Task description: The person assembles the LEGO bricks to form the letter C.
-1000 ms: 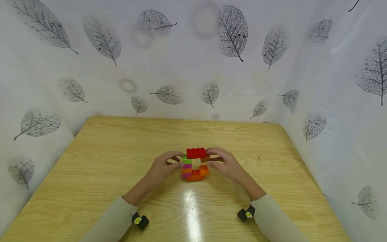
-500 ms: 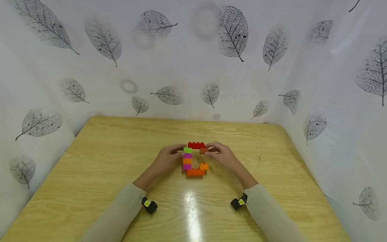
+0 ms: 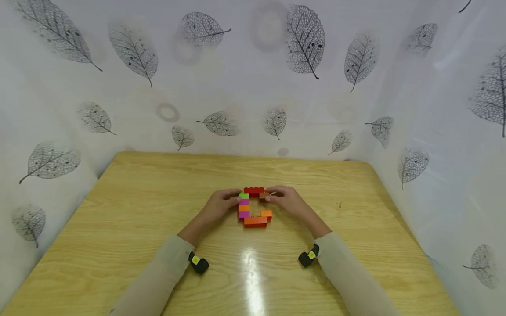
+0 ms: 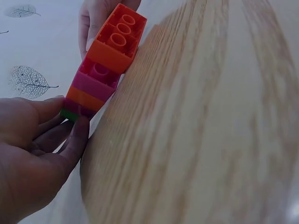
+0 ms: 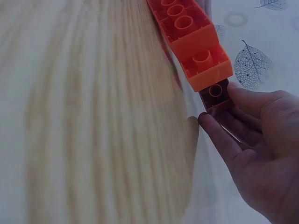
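A frame of toy building blocks sits between my hands over the table. Along its far side lies a red block point(image 3: 253, 191). The left side stacks a green block point(image 3: 243, 195), magenta blocks point(image 3: 243, 214) and an orange one. A long orange block point(image 3: 255, 222) forms the near side, with a smaller orange block point(image 3: 266, 213) at its right end. A gap separates that from the brown block point(image 5: 216, 92). My left hand point(image 3: 216, 206) pinches the green end of the stack. With thumb and finger, my right hand point(image 3: 290, 201) pinches the brown block. Contact with the table cannot be told.
The wooden table point(image 3: 158, 193) surrounds the blocks on all sides. Behind it and along both sides hangs a white cloth point(image 3: 245, 87) with a leaf print. Black wrist cameras point(image 3: 199, 264) are strapped over the sleeves.
Both hands have moved away from the body with the block frame. The frame has tilted, showing less of the red block's studded top. Both hands keep their hold.
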`<state>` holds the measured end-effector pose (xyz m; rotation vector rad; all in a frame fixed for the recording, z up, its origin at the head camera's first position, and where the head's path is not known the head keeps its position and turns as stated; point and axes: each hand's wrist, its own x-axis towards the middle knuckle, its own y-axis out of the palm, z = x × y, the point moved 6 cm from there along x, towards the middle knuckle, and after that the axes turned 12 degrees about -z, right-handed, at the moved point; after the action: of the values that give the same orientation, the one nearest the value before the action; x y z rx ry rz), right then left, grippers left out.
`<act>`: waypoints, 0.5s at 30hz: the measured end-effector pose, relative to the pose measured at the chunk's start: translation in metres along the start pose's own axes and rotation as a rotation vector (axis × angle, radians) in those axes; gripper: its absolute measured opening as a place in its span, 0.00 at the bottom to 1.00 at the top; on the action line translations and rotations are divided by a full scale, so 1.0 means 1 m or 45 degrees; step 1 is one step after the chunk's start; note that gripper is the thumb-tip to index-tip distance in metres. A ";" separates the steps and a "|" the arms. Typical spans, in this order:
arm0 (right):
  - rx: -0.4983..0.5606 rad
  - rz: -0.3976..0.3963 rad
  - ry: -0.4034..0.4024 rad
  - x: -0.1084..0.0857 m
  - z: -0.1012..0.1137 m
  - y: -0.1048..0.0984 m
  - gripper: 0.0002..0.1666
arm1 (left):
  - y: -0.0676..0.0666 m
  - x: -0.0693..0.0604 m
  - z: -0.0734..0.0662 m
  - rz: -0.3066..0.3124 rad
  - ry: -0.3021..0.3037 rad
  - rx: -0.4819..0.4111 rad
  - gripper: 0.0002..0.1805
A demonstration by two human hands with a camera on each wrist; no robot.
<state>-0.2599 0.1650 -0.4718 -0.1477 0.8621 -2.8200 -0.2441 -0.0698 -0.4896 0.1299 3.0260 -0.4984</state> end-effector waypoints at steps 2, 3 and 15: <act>-0.011 0.006 -0.001 0.002 -0.001 0.001 0.24 | 0.000 0.001 0.000 0.001 0.005 -0.003 0.21; -0.018 0.011 0.003 0.003 -0.001 0.001 0.23 | 0.000 0.001 0.000 0.003 0.009 -0.007 0.21; -0.041 0.072 0.022 0.001 0.000 0.004 0.23 | 0.002 0.004 0.000 0.015 0.021 0.005 0.20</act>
<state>-0.2598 0.1612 -0.4743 -0.1015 0.9009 -2.7599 -0.2484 -0.0679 -0.4905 0.1527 3.0387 -0.5044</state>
